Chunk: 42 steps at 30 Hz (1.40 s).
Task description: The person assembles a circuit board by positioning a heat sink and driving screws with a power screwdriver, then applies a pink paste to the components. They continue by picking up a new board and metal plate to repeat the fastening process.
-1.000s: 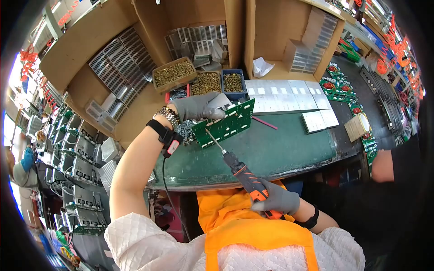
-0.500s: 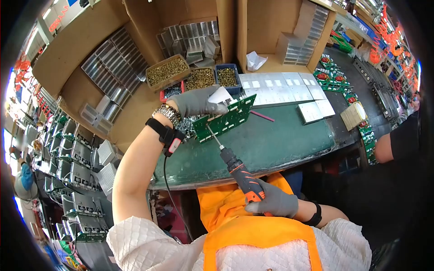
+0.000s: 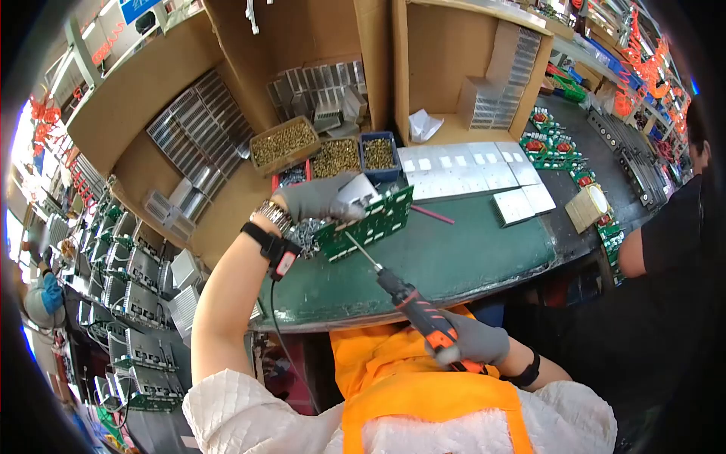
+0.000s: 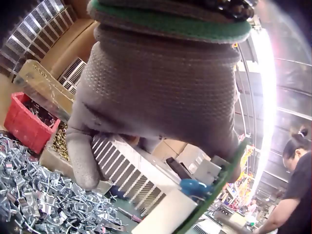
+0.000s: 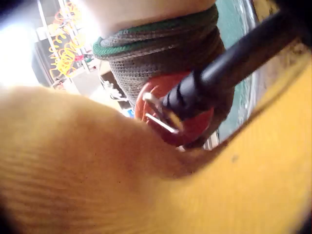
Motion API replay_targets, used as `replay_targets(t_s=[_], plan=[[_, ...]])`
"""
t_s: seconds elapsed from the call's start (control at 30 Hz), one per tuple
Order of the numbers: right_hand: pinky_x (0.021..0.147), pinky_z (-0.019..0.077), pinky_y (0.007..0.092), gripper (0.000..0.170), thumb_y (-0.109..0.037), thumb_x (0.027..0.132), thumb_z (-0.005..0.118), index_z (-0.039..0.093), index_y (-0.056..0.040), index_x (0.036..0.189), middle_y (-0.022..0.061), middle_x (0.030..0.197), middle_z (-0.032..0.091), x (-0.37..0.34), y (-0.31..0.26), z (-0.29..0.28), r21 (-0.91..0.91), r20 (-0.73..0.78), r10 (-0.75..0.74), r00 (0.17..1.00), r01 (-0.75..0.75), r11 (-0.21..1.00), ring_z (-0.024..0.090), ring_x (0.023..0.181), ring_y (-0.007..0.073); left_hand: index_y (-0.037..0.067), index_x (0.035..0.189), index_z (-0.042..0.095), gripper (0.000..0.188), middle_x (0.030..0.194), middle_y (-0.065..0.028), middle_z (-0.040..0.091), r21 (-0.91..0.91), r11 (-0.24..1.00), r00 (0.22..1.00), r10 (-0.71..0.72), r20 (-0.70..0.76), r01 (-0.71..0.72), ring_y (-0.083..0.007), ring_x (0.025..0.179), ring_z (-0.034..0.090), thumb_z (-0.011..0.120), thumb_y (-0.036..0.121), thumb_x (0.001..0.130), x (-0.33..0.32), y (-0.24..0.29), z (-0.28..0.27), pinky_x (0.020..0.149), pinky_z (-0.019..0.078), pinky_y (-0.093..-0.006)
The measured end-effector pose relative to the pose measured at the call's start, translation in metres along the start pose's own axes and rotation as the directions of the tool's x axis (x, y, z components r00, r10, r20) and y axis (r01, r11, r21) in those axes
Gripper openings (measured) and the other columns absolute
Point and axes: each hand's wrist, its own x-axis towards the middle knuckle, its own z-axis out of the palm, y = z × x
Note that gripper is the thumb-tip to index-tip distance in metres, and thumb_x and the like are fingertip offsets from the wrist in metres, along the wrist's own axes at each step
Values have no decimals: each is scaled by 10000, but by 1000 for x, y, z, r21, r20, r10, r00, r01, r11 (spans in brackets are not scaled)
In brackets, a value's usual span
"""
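Observation:
In the head view, the gloved left hand (image 3: 321,198) grips a green circuit board (image 3: 370,227) with a silver finned heat sink behind it, tilted up above the bench. The left wrist view shows the fingers of the left hand (image 4: 161,92) around the finned heat sink (image 4: 129,168), with the board's edge (image 4: 214,195) beside it. The gloved right hand (image 3: 475,340) holds an orange and black power screwdriver (image 3: 416,309), its bit at the board's lower left face. In the right wrist view, the right hand (image 5: 170,63) is around the tool's red end (image 5: 195,127).
Bins of brass screws (image 3: 283,145) and a red bin (image 4: 31,122) stand behind a pile of metal clips (image 4: 48,190). Flat metal plates (image 3: 461,170) lie at the back right, near a magenta stick (image 3: 432,215). Cardboard boxes (image 3: 446,57) border the bench. Another person (image 3: 665,234) is at the right.
The board appears slightly lower and further left in the head view, and the screwdriver's rear end has shifted right and down. Both hands keep their holds.

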Motion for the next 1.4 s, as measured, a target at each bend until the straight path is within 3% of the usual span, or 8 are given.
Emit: replay_targets(t_s=[0.23,0.37,0.5,0.57,0.7,0.83,1.03,1.4], plan=[[609,534,294,778,-27,698,815,414,-65,1363,58,970,621,40,-43,-47,-161,-355,-389,850,355,921,625,761,146,47,1525,252,1032,1278,-169,567,80,984,977,169,-129,-159,-218,1173,553,830,309,711,-26,11,29,1012,438,-341],[563,533,313,560,5,682,738,478,-51,1174,49,840,610,63,-78,-45,-53,-282,-425,860,428,902,622,624,172,25,1517,262,1077,1295,-226,558,315,939,960,-50,-275,139,-297,1214,557,812,452,695,-40,30,46,1037,428,-375],[551,533,315,463,4,697,705,532,-45,1124,68,874,626,73,-77,-48,-87,-176,-423,889,414,906,633,613,175,4,1504,282,1050,1321,-247,547,420,895,972,-56,-229,151,-307,1208,565,779,516,735,-32,10,30,1033,433,-364],[582,527,290,605,-13,722,771,490,-69,1255,53,954,638,71,-75,-48,16,-142,-442,885,449,893,619,655,138,-37,1457,357,898,1293,-253,569,-90,994,960,32,-279,-59,-325,1184,585,723,482,823,-15,-28,4,1017,449,-362],[594,530,285,600,23,730,757,492,-66,1261,51,997,639,74,-65,-52,11,-141,-439,887,445,896,622,686,135,85,1328,577,530,1160,-187,663,472,830,887,-57,-457,297,-344,1125,612,669,336,871,43,-65,-41,975,482,-397],[606,540,287,591,20,732,763,494,-65,1252,52,993,641,74,-70,-51,-3,-147,-420,895,424,905,632,699,136,124,1206,668,426,1066,-174,693,641,732,887,114,-447,229,-344,1000,661,695,230,795,108,-117,-33,894,515,-444],[609,558,306,579,2,731,781,495,-68,1230,61,949,643,81,-72,-58,65,-138,-315,939,326,943,648,698,149,112,1070,705,282,992,-152,706,678,620,882,-50,-469,396,-334,963,673,687,252,824,116,-96,-36,856,525,-438],[583,536,310,650,-17,732,795,472,-73,1293,57,871,640,84,-86,-59,-38,-138,-311,940,308,951,635,676,154,109,1029,690,190,998,-155,702,409,830,751,-17,-660,378,-339,944,671,610,207,889,94,-90,-43,842,525,-420]])
